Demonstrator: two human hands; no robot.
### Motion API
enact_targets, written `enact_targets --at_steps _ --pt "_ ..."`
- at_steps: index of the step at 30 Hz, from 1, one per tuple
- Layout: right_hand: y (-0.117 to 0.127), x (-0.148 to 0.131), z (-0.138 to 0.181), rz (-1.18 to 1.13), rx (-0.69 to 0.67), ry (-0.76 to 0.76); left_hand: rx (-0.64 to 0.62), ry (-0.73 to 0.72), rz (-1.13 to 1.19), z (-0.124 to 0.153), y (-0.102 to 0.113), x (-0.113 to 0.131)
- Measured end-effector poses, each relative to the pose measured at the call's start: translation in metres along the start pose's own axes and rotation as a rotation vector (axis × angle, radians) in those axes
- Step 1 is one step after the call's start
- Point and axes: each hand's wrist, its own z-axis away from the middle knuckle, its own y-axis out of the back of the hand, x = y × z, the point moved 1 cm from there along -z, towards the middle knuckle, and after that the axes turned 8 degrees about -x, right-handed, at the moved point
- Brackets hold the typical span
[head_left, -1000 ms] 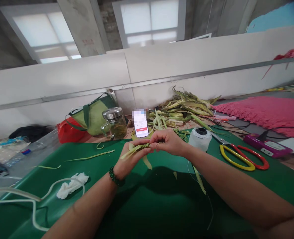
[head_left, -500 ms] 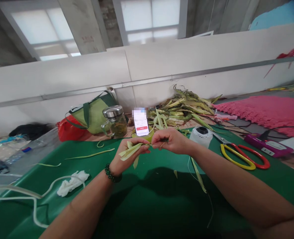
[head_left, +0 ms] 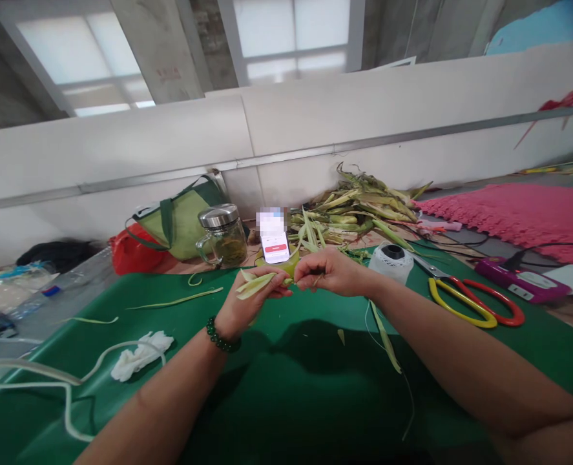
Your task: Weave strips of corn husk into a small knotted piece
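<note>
My left hand [head_left: 254, 294], with a dark green bead bracelet [head_left: 221, 334] at the wrist, is closed around a bundle of pale green leaf strips [head_left: 256, 284] that look like corn husk. The bundle's tied-looking end pokes out past the thumb toward the right. My right hand [head_left: 332, 272] is pinched close beside that end, with a thin brownish strand [head_left: 319, 279] showing below its fingers. What lies deeper inside the right fingers is hidden. A phone [head_left: 275, 248] with a lit screen stands upright just behind both hands, propped in a yellow-green holder [head_left: 293, 259].
Beyond the green mat [head_left: 286, 400] lies a heap of husks [head_left: 368, 200]. On the right are a spool of white thread [head_left: 391, 263], large scissors [head_left: 465, 300] and a purple power strip [head_left: 523, 279]. A glass jar [head_left: 225, 242], a crumpled tissue [head_left: 141, 356] and white cord [head_left: 68, 387] are on the left.
My left hand has turned slightly, so the husk strips now lie higher and flatter over it. The lower hanging strip is mostly out of sight. The right hand stays nearly in place.
</note>
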Motion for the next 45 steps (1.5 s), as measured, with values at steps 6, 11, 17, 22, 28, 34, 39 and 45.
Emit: enact_targets --at_steps 6,11,17,22,28,34,39,45 --pt "0.0 -0.002 0.0 -0.018 0.022 0.006 0.073 0.004 0.013 0.0 -0.001 -0.002" --pt "-0.006 0.011 -0.007 -0.276 0.119 -0.062 0.049 -0.046 -0.057 0.001 0.0 0.0" --pt "-0.008 0.012 -0.008 -0.456 0.122 -0.092 0.01 -0.114 -0.12 0.001 0.001 -0.002" --pt "-0.001 0.003 -0.004 -0.326 0.107 -0.016 0.021 -0.086 -0.055 0.002 0.0 0.0" --pt "-0.004 0.006 -0.004 -0.355 0.051 -0.065 0.073 -0.091 -0.091 0.003 -0.003 0.003" --pt "-0.011 0.015 -0.006 -0.619 -0.081 -0.194 0.051 -0.136 -0.173 0.004 -0.007 0.008" --pt "-0.007 0.015 -0.005 -0.543 -0.023 -0.125 0.054 -0.105 -0.171 0.005 -0.008 0.013" --pt "-0.005 0.015 -0.005 -0.462 0.052 -0.041 0.058 -0.067 -0.142 0.004 -0.007 0.007"
